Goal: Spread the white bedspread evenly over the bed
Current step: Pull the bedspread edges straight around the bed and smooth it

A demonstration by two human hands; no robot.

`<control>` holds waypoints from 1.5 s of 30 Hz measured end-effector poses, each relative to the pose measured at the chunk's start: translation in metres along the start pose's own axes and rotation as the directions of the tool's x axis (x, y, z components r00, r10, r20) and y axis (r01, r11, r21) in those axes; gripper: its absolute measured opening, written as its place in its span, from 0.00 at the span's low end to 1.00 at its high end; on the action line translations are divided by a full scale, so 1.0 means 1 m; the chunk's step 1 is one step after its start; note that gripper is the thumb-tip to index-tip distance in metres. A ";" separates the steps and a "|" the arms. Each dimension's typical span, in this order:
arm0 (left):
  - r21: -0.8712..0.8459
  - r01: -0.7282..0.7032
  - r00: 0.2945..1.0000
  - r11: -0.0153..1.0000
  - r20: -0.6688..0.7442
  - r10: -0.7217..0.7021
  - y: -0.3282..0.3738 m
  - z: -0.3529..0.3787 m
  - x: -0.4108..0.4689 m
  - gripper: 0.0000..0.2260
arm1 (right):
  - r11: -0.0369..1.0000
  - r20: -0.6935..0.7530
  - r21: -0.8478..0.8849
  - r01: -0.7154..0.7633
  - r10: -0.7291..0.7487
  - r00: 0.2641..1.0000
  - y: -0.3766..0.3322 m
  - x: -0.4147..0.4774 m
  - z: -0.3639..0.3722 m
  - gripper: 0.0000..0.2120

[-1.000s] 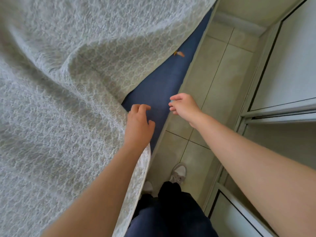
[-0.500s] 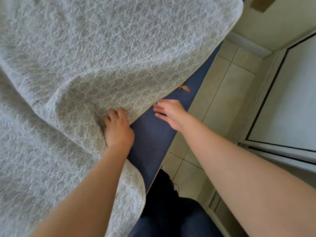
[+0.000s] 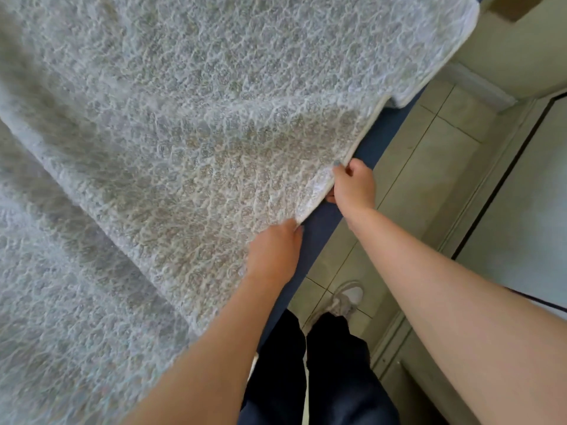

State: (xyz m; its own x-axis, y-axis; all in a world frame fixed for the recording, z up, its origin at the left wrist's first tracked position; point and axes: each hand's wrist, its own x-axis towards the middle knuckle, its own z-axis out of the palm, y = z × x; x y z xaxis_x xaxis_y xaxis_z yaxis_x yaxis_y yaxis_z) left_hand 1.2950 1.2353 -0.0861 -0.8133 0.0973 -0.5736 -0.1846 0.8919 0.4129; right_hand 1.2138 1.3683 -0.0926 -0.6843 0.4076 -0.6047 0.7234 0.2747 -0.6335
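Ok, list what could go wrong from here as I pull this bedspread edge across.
1. The left hand and right hand hold the white bedspread close together on one edge, so a pull may drag it askew and leave the blue mattress bare elsewhere.
2. The long folds across it may not flatten from an edge pull alone.
3. Pulled too far, the edge could trail onto the tiled floor.

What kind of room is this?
Most likely a bedroom. A white bedspread covers a blue-sheeted bed, and the left hand and right hand grip its edge. Beside it are a tiled floor and what look like wardrobe doors.
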 end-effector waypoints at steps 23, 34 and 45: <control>0.253 -0.046 0.960 0.966 0.279 -0.027 0.096 0.024 0.020 0.09 | 1.000 0.344 0.000 -0.022 0.020 0.939 0.034 0.037 -0.102 0.06; 0.026 0.043 0.950 0.999 -0.310 -0.033 0.160 -0.079 0.065 0.09 | 0.999 0.269 -0.030 0.014 -0.005 0.963 -0.040 0.095 -0.197 0.13; 0.046 -0.146 0.969 0.988 -0.192 0.153 0.243 -0.113 0.237 0.20 | 1.000 0.026 -0.006 0.009 -0.008 1.000 -0.111 0.204 -0.200 0.23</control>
State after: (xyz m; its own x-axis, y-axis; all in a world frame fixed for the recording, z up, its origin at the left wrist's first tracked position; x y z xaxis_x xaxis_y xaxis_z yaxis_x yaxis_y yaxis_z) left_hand 0.9945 1.4250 -0.0416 -0.9226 0.1455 -0.3572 -0.0380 0.8873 0.4596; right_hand 1.0125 1.5945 -0.0490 -0.6926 0.3823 -0.6117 0.7180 0.2834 -0.6358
